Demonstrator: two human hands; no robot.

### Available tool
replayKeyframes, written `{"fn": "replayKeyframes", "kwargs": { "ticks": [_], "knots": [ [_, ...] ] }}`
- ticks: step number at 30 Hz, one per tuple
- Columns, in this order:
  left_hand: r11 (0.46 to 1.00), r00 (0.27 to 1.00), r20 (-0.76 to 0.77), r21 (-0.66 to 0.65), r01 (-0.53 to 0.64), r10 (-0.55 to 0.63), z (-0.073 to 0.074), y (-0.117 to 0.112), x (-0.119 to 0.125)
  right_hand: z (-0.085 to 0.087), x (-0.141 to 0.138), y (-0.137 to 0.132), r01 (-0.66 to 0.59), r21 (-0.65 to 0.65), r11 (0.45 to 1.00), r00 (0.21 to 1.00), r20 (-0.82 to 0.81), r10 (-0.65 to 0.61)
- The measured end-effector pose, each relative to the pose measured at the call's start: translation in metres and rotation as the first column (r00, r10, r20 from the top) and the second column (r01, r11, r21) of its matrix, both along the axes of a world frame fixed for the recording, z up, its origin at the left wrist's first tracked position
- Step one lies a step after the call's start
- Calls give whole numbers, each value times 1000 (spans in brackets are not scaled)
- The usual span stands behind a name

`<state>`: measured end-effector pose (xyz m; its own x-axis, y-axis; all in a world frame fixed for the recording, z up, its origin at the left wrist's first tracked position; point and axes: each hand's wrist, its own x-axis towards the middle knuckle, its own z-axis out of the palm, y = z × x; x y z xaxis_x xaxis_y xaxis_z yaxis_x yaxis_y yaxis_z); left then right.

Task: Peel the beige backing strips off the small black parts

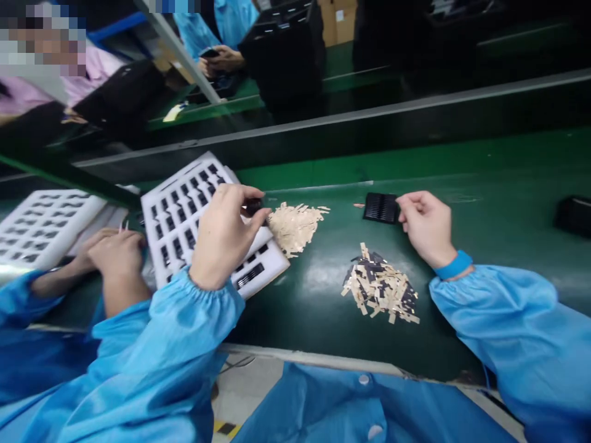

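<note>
My left hand (226, 237) pinches a small dark piece (253, 207) at its fingertips, just above a white foam tray (173, 184) with rows of black slotted parts. My right hand (427, 227) has its fingertips against the edge of a black slotted block (381, 208) lying on the green bench. Between my hands lies a pile of pale gold strips (295, 227). Nearer me, a mixed heap of gold strips and black pieces (381, 286) sits below the block.
A co-worker's hands (115, 252) work beside a second white foam tray (46, 227) at the left. A black block (575, 215) lies at the far right. A raised rail (369, 114) runs behind the green bench (462, 332). Beyond it, stacks of black trays (286, 52) stand near another blue-sleeved person (221, 58).
</note>
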<state>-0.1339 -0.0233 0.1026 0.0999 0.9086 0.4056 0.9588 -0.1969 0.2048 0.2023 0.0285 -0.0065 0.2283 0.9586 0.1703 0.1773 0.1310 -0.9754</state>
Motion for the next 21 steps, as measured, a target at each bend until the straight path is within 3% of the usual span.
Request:
{"fn": "replayKeyframes", "kwargs": {
  "ticks": [2,5,8,10,12,15,21],
  "knots": [
    [955,959,-6,-92,281,-283,5,7,28,-2,0,2,-13,19,1000,1000,-10,13],
    [744,768,-31,-276,608,-640,-4,23,81,-2,0,2,-26,24,999,999,-34,27],
    [588,620,-70,-416,693,-781,-24,39,127,-2,-2,1,-34,17,999,998,-50,35],
    [540,565,-73,-419,730,-822,-38,46,144,-3,-2,0,-43,9,999,997,-62,44],
    [563,570,-95,-353,747,-816,-48,49,147,-4,-3,-1,-52,7,999,996,-78,52],
    [670,669,-103,-248,699,-736,-56,47,134,-4,-4,-1,-59,11,998,994,-95,60],
    [764,777,-24,-202,612,-629,-69,46,122,-4,-4,0,-68,12,998,993,-101,68]
  ]
}}
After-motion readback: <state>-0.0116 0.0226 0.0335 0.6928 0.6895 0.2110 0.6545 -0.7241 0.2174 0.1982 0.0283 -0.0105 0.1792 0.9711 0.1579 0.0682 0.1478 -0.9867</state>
